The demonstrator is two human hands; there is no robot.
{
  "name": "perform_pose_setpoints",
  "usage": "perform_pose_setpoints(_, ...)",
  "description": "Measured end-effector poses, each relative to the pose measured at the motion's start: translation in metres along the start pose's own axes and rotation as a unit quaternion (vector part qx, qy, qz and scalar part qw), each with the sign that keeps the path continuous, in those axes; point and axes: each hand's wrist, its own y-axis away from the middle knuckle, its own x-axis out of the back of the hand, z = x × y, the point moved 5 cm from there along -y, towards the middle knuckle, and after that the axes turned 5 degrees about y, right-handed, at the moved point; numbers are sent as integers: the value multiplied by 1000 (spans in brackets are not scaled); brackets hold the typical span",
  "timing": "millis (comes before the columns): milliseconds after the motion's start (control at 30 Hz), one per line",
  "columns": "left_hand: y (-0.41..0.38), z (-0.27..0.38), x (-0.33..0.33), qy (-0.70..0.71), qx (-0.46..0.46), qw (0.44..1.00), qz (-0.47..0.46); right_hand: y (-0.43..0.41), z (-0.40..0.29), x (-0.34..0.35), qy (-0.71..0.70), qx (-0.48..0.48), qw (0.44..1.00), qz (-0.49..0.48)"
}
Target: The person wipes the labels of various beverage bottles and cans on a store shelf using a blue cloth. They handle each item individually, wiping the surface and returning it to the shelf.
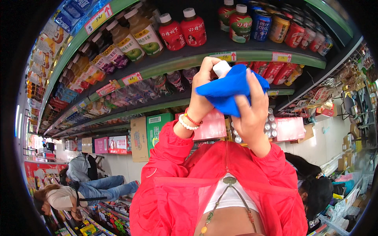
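My left hand (201, 85), with a bead bracelet at its wrist, holds a bottle by its upper part. The bottle's white cap (221, 68) shows between thumb and fingers, while its body is hidden. A blue cloth (229, 85) lies over the bottle, and my right hand (252, 113) presses it there with fingers spread. Both hands are in front of the green-edged shelf (189, 62). On that shelf, above my hands, stand red juice bottles with white caps (193, 28), another such bottle with a green-and-red label (240, 25), and drink cans (261, 25).
Large bottles with apple labels (146, 32) stand on the shelf to the left. Below are cardboard cartons (140, 138), a green carton (158, 128) and a pink carton (209, 125). A bending person (63, 197) is at lower left; dark hair (317, 191) shows at right.
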Motion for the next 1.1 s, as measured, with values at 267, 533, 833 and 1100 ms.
perform_pose_setpoints(267,37,-6,-16,9,79,997,0,26,16,14,-86,-30,996,-13)
perform_pose_setpoints(533,48,29,-44,-148,-86,968,-181,85,56,-26,-613,-524,560,-192)
perform_pose_setpoints(833,45,-16,-50,185,112,949,-228,118,21,-43,-782,-470,386,-138)
perform_pose_setpoints(1100,30,-4,-17,-171,-97,940,-278,117,13,-20,-713,-678,174,-53)
